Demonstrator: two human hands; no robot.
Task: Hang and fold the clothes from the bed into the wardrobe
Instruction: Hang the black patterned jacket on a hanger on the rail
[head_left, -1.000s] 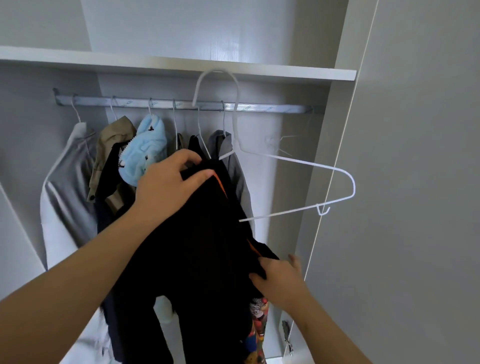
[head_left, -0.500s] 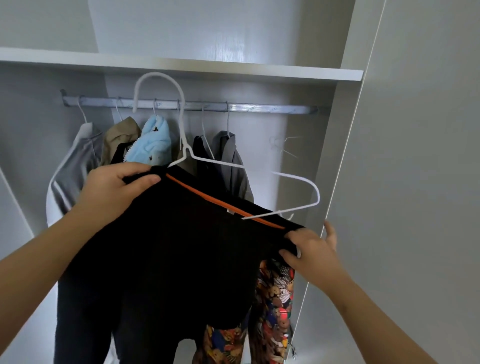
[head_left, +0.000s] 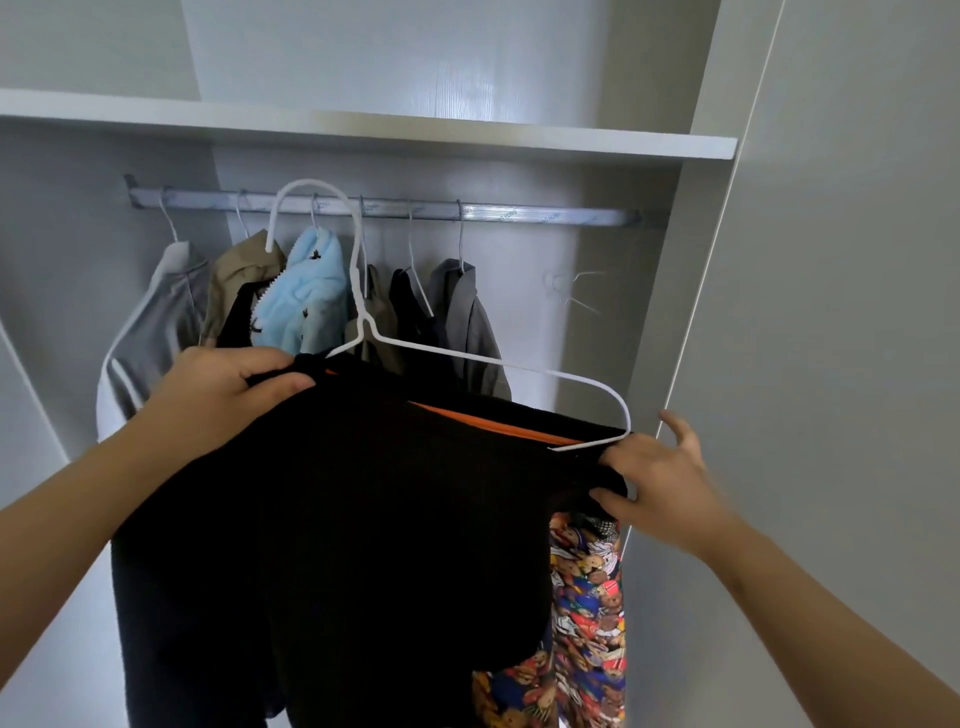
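A black garment (head_left: 363, 519) with an orange inner band is draped over the bar of a white wire hanger (head_left: 358, 291). My left hand (head_left: 223, 395) grips the garment's left top corner together with the hanger's left end. My right hand (head_left: 660, 478) pinches the right corner of the garment at the hanger's right end, with the outer fingers spread. The hanger's hook sits in front of and just below the metal wardrobe rail (head_left: 519, 213), not on it. A colourful bear-print cloth (head_left: 587, 597) hangs below the black garment on the right.
On the rail hang a grey-and-white jacket (head_left: 150, 332), a tan garment (head_left: 234, 280), a light blue fleece (head_left: 306, 296) and dark grey clothes (head_left: 467, 322). A white shelf (head_left: 363, 130) runs above. The open wardrobe door (head_left: 831, 312) stands at the right. The rail's right part is bare.
The black garment was bunched in my hands and is now spread along the hanger bar. My hands moved apart to its two ends, and the hanger swung left and levelled.
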